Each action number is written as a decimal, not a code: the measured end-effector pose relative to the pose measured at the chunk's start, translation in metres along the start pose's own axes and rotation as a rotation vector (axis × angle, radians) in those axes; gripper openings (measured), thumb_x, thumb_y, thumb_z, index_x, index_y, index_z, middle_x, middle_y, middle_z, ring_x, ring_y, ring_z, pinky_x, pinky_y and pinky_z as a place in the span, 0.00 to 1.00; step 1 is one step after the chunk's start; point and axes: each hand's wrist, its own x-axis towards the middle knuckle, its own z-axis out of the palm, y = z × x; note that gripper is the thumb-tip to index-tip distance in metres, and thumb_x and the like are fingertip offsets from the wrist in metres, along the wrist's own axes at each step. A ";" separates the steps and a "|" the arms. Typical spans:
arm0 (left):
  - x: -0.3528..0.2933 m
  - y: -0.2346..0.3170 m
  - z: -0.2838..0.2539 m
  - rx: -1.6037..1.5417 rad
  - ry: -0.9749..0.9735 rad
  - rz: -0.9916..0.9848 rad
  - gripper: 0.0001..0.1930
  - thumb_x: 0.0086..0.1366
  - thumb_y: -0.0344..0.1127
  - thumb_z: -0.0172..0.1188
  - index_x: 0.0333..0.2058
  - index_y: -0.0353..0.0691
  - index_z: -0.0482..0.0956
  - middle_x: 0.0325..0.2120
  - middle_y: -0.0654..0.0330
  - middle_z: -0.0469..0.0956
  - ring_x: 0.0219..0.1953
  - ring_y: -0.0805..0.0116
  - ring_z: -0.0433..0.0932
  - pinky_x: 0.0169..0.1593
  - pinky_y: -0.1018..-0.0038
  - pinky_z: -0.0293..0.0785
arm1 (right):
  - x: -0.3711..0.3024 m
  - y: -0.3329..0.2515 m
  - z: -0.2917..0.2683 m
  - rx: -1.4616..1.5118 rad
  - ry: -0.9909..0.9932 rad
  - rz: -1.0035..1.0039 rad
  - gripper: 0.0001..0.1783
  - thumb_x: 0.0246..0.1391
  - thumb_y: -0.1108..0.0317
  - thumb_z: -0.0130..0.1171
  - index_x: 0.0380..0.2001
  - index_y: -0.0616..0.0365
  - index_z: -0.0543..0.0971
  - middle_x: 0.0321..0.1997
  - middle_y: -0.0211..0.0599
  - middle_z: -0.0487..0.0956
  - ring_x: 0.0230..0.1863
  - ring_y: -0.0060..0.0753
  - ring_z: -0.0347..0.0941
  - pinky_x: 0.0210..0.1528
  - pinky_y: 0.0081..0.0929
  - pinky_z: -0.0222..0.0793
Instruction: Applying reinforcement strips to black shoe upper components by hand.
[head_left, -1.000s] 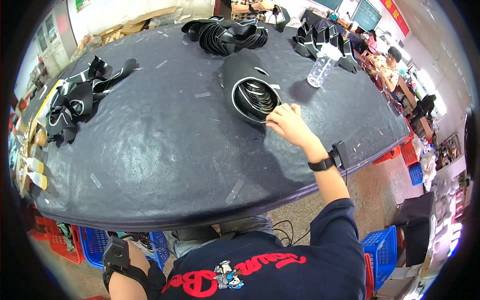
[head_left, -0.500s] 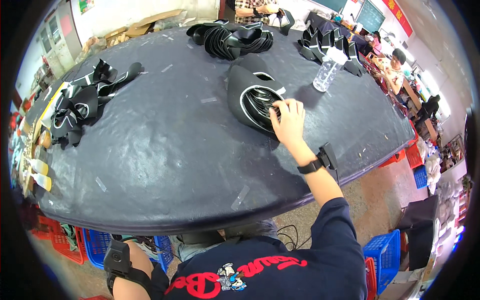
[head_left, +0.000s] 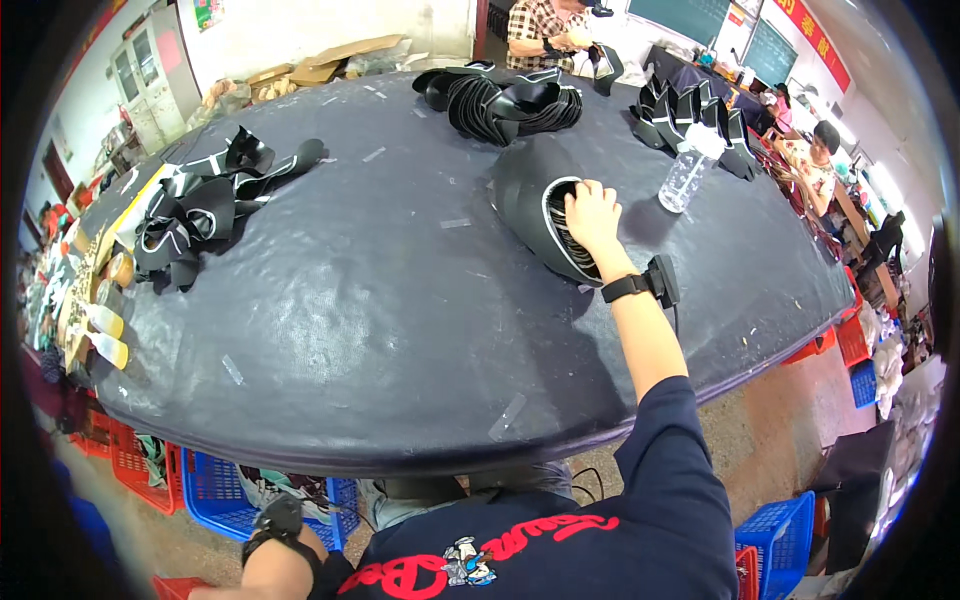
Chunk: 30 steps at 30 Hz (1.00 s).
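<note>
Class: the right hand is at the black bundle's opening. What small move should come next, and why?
Probably, the right hand should pinch one inner layer: it is at the black bundle's white-edged opening, where stacked layers show. Whether it already grips one is unclear.

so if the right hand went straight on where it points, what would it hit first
The right hand would probably meet the white-edged curled black bundle it overlaps in this view. Depth is unclear; if it cleared that, the fanned black stack farther back looks next.
</note>
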 end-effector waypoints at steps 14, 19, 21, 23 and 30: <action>-0.094 -0.014 -0.099 0.892 0.600 -1.070 0.03 0.58 0.23 0.56 0.30 0.30 0.77 0.20 0.57 0.77 0.21 0.74 0.77 0.24 0.82 0.72 | -0.027 0.013 -0.081 0.702 -0.431 -0.260 0.43 0.38 0.59 0.68 0.58 0.54 0.62 0.64 0.58 0.54 0.65 0.53 0.51 0.64 0.38 0.51; -0.081 0.035 -0.170 1.238 0.635 -1.036 0.16 0.65 0.38 0.50 0.22 0.34 0.76 0.09 0.61 0.72 0.11 0.76 0.70 0.16 0.81 0.66 | -0.087 0.028 -0.096 0.461 -0.455 -0.255 0.57 0.28 0.67 0.73 0.63 0.50 0.51 0.67 0.54 0.44 0.66 0.58 0.44 0.65 0.43 0.48; -0.058 0.068 -0.208 1.361 0.621 -0.988 0.16 0.65 0.38 0.50 0.22 0.35 0.75 0.12 0.61 0.74 0.14 0.77 0.71 0.20 0.81 0.68 | -0.084 0.032 -0.078 0.430 -0.310 -0.253 0.53 0.33 0.71 0.70 0.63 0.51 0.52 0.66 0.52 0.48 0.65 0.58 0.46 0.63 0.45 0.51; -0.041 0.102 -0.251 1.671 0.545 -0.868 0.14 0.64 0.37 0.51 0.23 0.37 0.75 0.13 0.64 0.74 0.17 0.79 0.72 0.23 0.81 0.66 | -0.079 0.029 -0.069 0.376 -0.296 -0.256 0.51 0.35 0.69 0.69 0.63 0.52 0.53 0.65 0.51 0.51 0.65 0.56 0.48 0.62 0.45 0.52; 0.023 0.159 -0.366 2.130 0.434 -0.902 0.08 0.59 0.33 0.54 0.28 0.33 0.75 0.22 0.58 0.76 0.24 0.73 0.76 0.30 0.77 0.70 | -0.120 -0.017 -0.098 0.169 -0.276 -0.241 0.46 0.43 0.59 0.62 0.63 0.54 0.52 0.67 0.52 0.47 0.65 0.57 0.44 0.63 0.49 0.41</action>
